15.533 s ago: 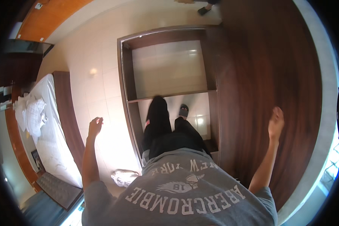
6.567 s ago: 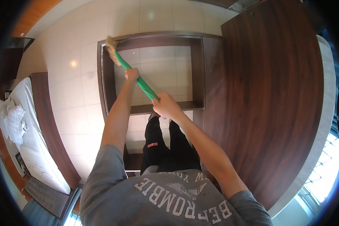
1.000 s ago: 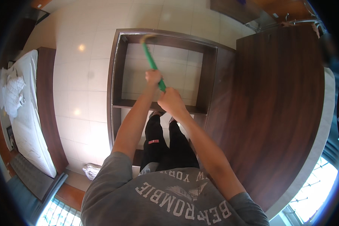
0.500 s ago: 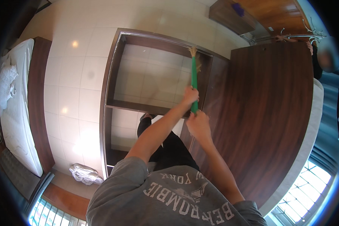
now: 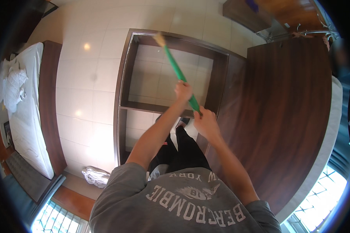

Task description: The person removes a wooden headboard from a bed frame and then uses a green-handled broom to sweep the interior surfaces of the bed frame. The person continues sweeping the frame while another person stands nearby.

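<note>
Both my hands grip a long green broom (image 5: 175, 66) with a straw-coloured tip, blurred a little by motion. My left hand (image 5: 183, 91) is closed around the middle of the green shaft. Lower down, near the shaft's end, my right hand (image 5: 205, 121) wraps around it. The tip points away and to the left, by the far board of a dark brown wooden bed frame (image 5: 123, 73). Tiled floor shows through the frame, and I stand inside its nearer section.
A large dark brown panel (image 5: 280, 112) stands close on my right, beside a pale mattress edge (image 5: 337, 97). Another person's hand (image 5: 326, 42) is at its far corner. A bed with a white mattress (image 5: 27, 116) lies left. A white cloth bundle (image 5: 96, 176) rests on the floor.
The broom's tip has swung left along the far board, from the right corner toward the left. My left hand has moved left and slightly away; the right hand stays near the same place.
</note>
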{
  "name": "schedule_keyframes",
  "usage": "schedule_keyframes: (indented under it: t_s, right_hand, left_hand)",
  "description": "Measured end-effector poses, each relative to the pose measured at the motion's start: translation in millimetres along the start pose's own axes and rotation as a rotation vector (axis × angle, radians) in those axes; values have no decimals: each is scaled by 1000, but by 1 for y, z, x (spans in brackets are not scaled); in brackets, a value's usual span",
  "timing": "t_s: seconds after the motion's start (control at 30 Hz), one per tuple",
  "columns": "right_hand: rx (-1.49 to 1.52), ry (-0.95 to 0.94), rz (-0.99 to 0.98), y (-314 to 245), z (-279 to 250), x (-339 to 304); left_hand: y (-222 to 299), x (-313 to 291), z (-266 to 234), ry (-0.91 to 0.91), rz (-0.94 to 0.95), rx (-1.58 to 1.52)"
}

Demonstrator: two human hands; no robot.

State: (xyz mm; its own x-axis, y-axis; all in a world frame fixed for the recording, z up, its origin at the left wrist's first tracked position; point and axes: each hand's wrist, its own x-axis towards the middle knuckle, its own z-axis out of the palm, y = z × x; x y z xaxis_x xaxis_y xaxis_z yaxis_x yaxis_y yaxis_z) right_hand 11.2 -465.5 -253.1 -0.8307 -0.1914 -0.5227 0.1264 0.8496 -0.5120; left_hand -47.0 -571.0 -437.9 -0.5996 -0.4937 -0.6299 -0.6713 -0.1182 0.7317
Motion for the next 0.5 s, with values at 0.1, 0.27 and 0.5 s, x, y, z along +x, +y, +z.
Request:
schedule_keyframes:
  t_s: [0.1, 0.27, 0.5]
  right_hand:
    - [-47, 41, 94, -18, -18, -26]
    - [-224, -68, -209, -51, 20, 8]
    - [-17, -142, -111, -81, 61, 69]
  left_hand:
    - [14, -38, 18, -171, -73, -215]
    - [-1, 25, -24, -140, -124, -410]
    - [-5, 97, -112, 189, -155, -331]
